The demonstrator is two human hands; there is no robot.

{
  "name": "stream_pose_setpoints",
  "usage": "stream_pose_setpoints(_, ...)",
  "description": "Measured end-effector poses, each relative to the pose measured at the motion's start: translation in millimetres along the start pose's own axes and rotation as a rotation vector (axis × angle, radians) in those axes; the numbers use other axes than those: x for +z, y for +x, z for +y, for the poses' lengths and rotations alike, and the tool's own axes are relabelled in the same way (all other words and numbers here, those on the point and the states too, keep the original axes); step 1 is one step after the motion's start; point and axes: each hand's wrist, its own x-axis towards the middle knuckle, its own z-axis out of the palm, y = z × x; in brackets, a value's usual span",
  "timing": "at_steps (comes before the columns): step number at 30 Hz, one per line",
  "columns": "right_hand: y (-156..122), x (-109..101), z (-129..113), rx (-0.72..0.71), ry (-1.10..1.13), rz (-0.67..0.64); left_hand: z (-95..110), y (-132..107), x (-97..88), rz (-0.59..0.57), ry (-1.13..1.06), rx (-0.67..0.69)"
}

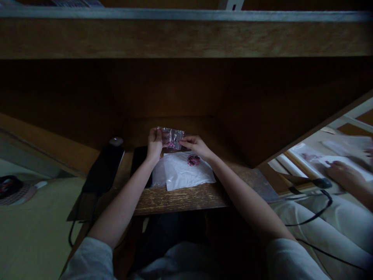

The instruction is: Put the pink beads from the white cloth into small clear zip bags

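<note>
Between my two hands is a small clear plastic bag (174, 136), raised over the back of the wooden desk. Several pink bead-like pieces (169, 144) lie at its bottom. My left hand (155, 143) is closed on the bag's left edge, and my right hand (196, 144) pinches its lower right edge. Just below, a white sheet (186, 175) lies on the desk, with a little heap of dark pink and red pieces (194, 160) on it. Another clear plastic bag (159, 173) lies along the sheet's left side.
A black phone-like slab (106, 169) with a cord lies at the desk's left, a pale rounded object (115, 141) behind it. Wooden panels enclose the desk at back and sides. Beyond the right panel, another person's hand (345, 173) rests near white papers and plastic bags.
</note>
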Motion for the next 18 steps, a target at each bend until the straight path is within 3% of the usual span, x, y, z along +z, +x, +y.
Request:
stream_pose_setpoints(3, 1.1, -0.8, 2.8, 0.015, 0.015, 0.071, -3.5, -0.7, 0.0, -0.005, 0.056, -0.010)
stream_pose_setpoints(7, 1.5, -3.7, 2.4, 0.022, 0.003, 0.146, -7.7, -5.0, 0.1, -0.097, 0.149, 0.044)
stream_pose_setpoints(12, 1.5, -3.4, 1.3, 0.003, -0.034, 0.167, -5.2, -13.4, 2.1, -0.224, 0.281, 0.213)
stream_pose_setpoints(18, 0.1, -0.1, 1.8, -0.060, -0.145, 0.179, -3.0, -18.0, 5.2, -0.243, 0.282, 0.266)
